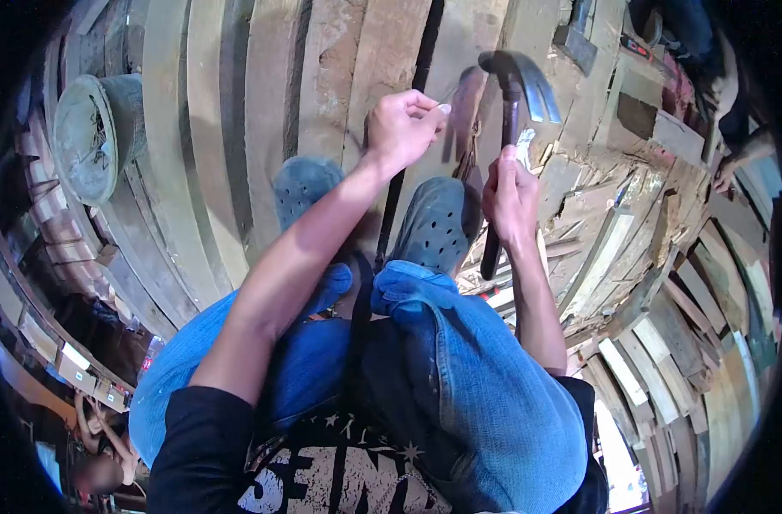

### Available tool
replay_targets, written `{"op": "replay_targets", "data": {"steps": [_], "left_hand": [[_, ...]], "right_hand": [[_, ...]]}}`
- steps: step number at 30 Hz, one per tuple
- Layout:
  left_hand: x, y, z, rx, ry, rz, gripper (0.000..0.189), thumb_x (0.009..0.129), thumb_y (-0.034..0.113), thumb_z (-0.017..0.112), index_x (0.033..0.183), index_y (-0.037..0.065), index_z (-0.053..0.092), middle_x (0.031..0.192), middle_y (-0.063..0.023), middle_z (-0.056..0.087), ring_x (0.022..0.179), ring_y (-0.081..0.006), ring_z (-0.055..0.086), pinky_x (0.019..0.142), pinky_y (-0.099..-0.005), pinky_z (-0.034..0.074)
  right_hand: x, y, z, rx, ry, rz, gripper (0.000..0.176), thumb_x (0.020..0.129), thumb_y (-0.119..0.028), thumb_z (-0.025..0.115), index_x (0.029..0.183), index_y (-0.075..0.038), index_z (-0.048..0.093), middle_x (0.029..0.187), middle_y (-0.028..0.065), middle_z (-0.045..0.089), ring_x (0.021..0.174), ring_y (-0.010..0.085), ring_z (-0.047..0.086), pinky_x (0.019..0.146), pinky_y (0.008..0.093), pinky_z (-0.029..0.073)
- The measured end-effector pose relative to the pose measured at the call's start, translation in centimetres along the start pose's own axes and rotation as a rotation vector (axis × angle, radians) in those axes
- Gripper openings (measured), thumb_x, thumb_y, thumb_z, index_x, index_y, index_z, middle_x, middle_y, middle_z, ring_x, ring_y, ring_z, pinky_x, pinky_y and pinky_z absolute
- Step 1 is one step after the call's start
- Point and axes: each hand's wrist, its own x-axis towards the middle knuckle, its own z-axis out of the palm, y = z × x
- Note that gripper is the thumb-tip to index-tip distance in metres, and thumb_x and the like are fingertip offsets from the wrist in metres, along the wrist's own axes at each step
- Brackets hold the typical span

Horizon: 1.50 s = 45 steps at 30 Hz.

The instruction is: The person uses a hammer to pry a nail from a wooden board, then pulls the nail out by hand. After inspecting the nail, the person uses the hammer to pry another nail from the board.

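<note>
Though dark-handled, hammer (pixel 512 116) with shiny steel claw

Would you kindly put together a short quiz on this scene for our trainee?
1. True or false: the right hand grips the hammer by its handle.
2. What is on the person's feet? A) black boots B) blue perforated clogs C) nothing
3. Fill in: the left hand pinches its fingers together above the wooden ____.
Key: 1 true; 2 B; 3 planks.
</note>
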Motion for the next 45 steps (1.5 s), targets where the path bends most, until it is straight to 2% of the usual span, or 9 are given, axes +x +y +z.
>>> {"op": "replay_targets", "data": {"steps": [4, 10, 12, 17, 20, 24, 29, 33, 45], "left_hand": [[0.1, 0.4, 0.0, -0.032, -0.008, 0.001, 0.017, 0.085, 0.016, 0.073, 0.085, 0.0, 0.068, 0.071, -0.0069, 0.071, 0.058, -0.0091, 0.066, 0.05, -0.0231, 0.05], [-0.1, 0.4, -0.1, -0.05, -0.037, 0.008, 0.015, 0.087, 0.013, 0.072, 0.087, -0.001, 0.068, 0.073, -0.0067, 0.069, 0.054, -0.007, 0.06, 0.049, -0.022, 0.048], [0.0, 0.5, 0.2, -0.003, -0.02, 0.017, 0.015, 0.087, 0.014, 0.072, 0.087, -0.001, 0.067, 0.073, -0.0068, 0.069, 0.054, -0.0069, 0.06, 0.048, -0.0223, 0.048], [-0.2, 0.5, -0.1, -0.013, -0.006, 0.0, 0.016, 0.085, 0.014, 0.074, 0.084, 0.0, 0.066, 0.072, -0.0065, 0.069, 0.054, -0.0071, 0.06, 0.049, -0.0222, 0.049], [0.0, 0.7, 0.3, 0.01, -0.011, 0.01, 0.015, 0.085, 0.014, 0.074, 0.084, 0.001, 0.066, 0.073, -0.0066, 0.069, 0.055, -0.0073, 0.061, 0.049, -0.0223, 0.049], [-0.1, 0.2, 0.1, 0.028, 0.006, -0.003, 0.015, 0.085, 0.013, 0.074, 0.083, 0.001, 0.067, 0.074, -0.0067, 0.069, 0.056, -0.0079, 0.061, 0.05, -0.0227, 0.049], [0.3, 0.0, 0.4, 0.021, 0.015, 0.047, 0.014, 0.085, 0.013, 0.074, 0.083, 0.001, 0.066, 0.073, -0.0064, 0.069, 0.056, -0.0081, 0.061, 0.05, -0.0232, 0.049], [-0.2, 0.1, 0.2, 0.015, 0.029, 0.002, 0.014, 0.084, 0.013, 0.075, 0.083, 0.001, 0.067, 0.072, -0.0057, 0.069, 0.056, -0.0077, 0.061, 0.05, -0.0229, 0.049], [-0.3, 0.4, 0.5, 0.005, 0.04, 0.057, 0.018, 0.085, 0.017, 0.076, 0.084, 0.001, 0.069, 0.075, -0.0052, 0.07, 0.057, -0.007, 0.061, 0.051, -0.0217, 0.049]], "right_hand": [[1.1, 0.7, 0.1, -0.133, -0.004, -0.034, 0.053, 0.102, -0.049, 0.042, 0.065, -0.011, 0.045, 0.05, -0.0046, 0.037, 0.039, 0.0049, 0.035, 0.037, 0.0236, 0.025], [0.5, -0.4, -0.4, -0.006, 0.023, -0.021, 0.052, 0.102, -0.046, 0.043, 0.064, -0.01, 0.045, 0.052, -0.0047, 0.038, 0.043, 0.0049, 0.037, 0.04, 0.0242, 0.028], [0.7, -0.7, -0.4, -0.215, 0.028, 0.036, 0.052, 0.102, -0.041, 0.047, 0.07, -0.001, 0.055, 0.055, -0.0022, 0.044, 0.054, 0.007, 0.039, 0.049, 0.0284, 0.034], [0.0, 0.4, 0.0, 0.008, 0.033, -0.033, 0.052, 0.102, -0.046, 0.044, 0.066, -0.008, 0.047, 0.053, -0.0035, 0.04, 0.045, 0.006, 0.038, 0.042, 0.0257, 0.03], [0.8, 0.5, 0.0, -0.168, 0.039, -0.034, 0.052, 0.102, -0.046, 0.043, 0.066, -0.01, 0.045, 0.051, -0.0038, 0.039, 0.04, 0.0058, 0.037, 0.038, 0.0239, 0.027], [0.3, -0.9, 0.0, 0.029, 0.027, 0.0, 0.052, 0.101, -0.047, 0.045, 0.065, -0.01, 0.045, 0.053, -0.0046, 0.038, 0.045, 0.0054, 0.038, 0.042, 0.0255, 0.029], [1.0, 1.3, -0.4, -0.202, 0.048, -0.065, 0.052, 0.102, -0.047, 0.043, 0.064, -0.011, 0.045, 0.051, -0.0047, 0.038, 0.039, 0.006, 0.036, 0.037, 0.0238, 0.026], [-0.1, 1.3, -0.2, 0.037, 0.025, -0.003, 0.053, 0.102, -0.048, 0.044, 0.064, -0.011, 0.046, 0.052, -0.005, 0.039, 0.043, 0.0051, 0.037, 0.04, 0.0247, 0.027], [1.0, 0.7, -0.5, -0.154, 0.035, -0.014, 0.054, 0.101, -0.051, 0.044, 0.063, -0.012, 0.044, 0.052, -0.0052, 0.038, 0.041, 0.0048, 0.036, 0.038, 0.0229, 0.026]]}}
